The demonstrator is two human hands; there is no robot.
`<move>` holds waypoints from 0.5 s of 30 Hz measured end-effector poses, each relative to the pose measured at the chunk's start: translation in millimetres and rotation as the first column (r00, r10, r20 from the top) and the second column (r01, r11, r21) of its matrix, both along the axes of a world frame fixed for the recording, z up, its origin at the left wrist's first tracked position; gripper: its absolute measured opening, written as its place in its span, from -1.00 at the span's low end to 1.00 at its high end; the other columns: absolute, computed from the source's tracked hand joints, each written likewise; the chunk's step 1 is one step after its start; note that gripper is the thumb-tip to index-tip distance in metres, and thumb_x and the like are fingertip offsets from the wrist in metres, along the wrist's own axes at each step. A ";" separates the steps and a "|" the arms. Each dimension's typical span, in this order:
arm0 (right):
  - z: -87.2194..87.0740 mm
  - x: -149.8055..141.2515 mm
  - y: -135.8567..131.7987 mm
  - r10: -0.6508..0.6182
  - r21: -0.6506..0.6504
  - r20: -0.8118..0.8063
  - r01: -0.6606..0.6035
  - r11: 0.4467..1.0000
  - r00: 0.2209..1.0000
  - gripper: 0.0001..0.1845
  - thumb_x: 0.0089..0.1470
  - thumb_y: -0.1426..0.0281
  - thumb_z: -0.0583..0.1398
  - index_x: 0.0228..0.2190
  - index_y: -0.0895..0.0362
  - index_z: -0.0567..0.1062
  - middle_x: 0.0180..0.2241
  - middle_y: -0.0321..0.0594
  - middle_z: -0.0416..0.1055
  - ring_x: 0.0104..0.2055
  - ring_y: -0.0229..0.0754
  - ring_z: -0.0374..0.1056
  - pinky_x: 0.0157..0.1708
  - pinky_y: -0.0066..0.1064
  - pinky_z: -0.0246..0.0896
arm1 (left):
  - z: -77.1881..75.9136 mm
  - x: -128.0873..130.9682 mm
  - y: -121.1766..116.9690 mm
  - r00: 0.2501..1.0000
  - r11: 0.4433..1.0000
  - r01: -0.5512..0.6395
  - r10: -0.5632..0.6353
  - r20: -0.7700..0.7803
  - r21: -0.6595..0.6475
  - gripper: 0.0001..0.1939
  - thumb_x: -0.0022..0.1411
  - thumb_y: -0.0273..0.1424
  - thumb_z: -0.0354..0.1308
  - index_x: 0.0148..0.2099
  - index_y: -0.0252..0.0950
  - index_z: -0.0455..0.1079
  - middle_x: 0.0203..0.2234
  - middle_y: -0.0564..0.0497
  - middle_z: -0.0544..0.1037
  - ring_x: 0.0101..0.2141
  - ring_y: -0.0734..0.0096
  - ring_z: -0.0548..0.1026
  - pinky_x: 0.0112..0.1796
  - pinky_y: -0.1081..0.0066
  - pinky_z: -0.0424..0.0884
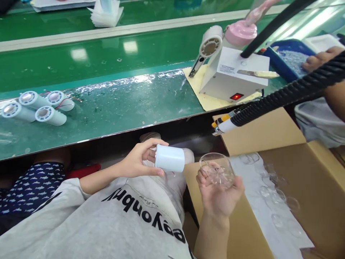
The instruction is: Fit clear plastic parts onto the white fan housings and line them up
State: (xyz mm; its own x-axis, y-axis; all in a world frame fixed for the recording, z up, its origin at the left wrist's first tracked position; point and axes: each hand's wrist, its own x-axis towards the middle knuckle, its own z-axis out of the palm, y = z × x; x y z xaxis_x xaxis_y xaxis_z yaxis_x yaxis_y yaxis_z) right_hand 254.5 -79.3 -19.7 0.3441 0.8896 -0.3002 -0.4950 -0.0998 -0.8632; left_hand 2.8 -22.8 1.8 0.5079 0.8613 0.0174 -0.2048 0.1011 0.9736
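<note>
Your grey shirt (107,223) lies nearest the camera, filling the bottom left of the frame, and beyond it you have 2 parts lifted, 1 in each hand. Your left hand (136,160), at the centre, grasps a blue cylinder (171,158) by its left end, thumb below and fingers above. Your right hand (219,198), right of centre, is palm up, its curled fingers and thumb cradling a clear cover (217,171). The step in hand looks like holding these 2 parts ready, apart from each other; the next move, I'd judge, calls for a steady left grip and a light right one, since the cover looks thin and could slip or flex. Your cylinder looks smooth, pale and matt, lying on its side with a slight tilt, a raised rim at its left end; what is inside that end you can't tell. The cover is see-through, with a round rim and spoke-like lines inside. Below right, more clear pieces (277,196) lie in an open cardboard box (323,190).
</note>
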 end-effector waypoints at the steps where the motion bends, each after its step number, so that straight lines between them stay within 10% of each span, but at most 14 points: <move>1: -1.8 0.9 0.5 -0.005 0.000 -0.014 0.005 1.000 1.000 -0.41 -0.01 -0.20 0.32 -0.35 0.10 0.60 -0.53 -0.28 0.40 -0.56 -0.26 0.30 -0.64 -0.48 0.21 | 0.8 -0.1 -3.0 1.000 1.000 -0.017 0.017 0.024 -0.023 -0.29 -0.01 -0.21 0.60 0.15 -0.20 0.43 -0.11 -0.06 0.56 -0.24 0.32 0.66 -0.22 0.41 0.62; 15: -59.5 38.8 15.8 0.303 -0.095 0.009 -0.301 0.949 0.953 -0.47 -0.04 -0.10 0.35 -0.29 0.12 0.65 -0.36 -0.10 0.57 -0.39 -0.11 0.44 -0.54 -0.36 0.40 | -6.5 -10.6 -81.6 0.881 0.881 -0.473 0.474 -0.015 0.031 -0.20 -0.12 -0.24 0.66 0.16 -0.20 0.46 0.11 -0.17 0.54 -0.05 0.18 0.60 -0.07 0.30 0.55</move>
State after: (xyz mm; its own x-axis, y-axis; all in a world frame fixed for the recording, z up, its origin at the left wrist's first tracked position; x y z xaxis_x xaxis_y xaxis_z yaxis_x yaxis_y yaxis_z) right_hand 293.3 -63.4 -79.1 0.0714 0.9223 -0.3799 -0.4095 -0.3202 -0.8543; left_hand -7.9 -104.5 -4.8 0.0403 0.9985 0.0363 -0.2013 -0.0275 0.9792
